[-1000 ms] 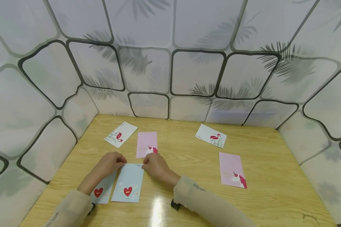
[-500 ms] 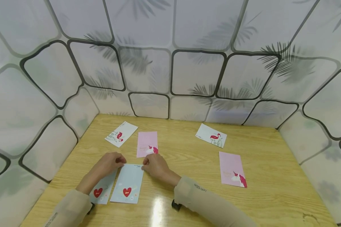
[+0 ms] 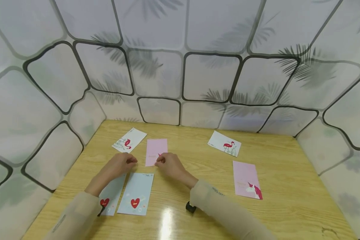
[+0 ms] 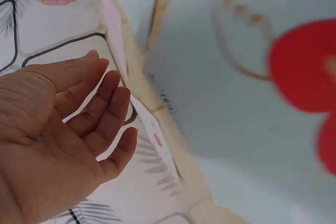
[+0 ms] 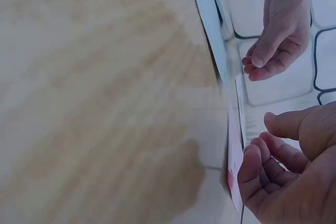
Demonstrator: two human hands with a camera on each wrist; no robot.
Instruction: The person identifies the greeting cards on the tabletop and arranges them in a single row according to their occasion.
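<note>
Two light blue cards with red hearts lie side by side on the wooden table. The right-hand blue card (image 3: 137, 190) is in full view; the other blue card (image 3: 115, 188) is partly hidden under the left forearm. Just beyond their top edges is my left hand (image 3: 120, 165), raised, its fingers loosely bent and holding nothing, as the left wrist view confirms. My right hand (image 3: 171, 166) hovers facing it, also without anything in its loosely curled fingers (image 5: 250, 169). It covers the lower corner of a pink unicorn card (image 3: 156, 148) in the head view.
A white flamingo card (image 3: 132, 137) lies at the back left. Another white flamingo card (image 3: 220, 140) is at the back right, with a second pink unicorn card (image 3: 244, 175) nearer on that side. Patterned fabric walls (image 3: 156, 73) enclose the wooden table (image 3: 204, 206).
Both hands have let go of the top corners of the right-hand blue card and risen away toward the back. That card stays flat beside the other blue one.
</note>
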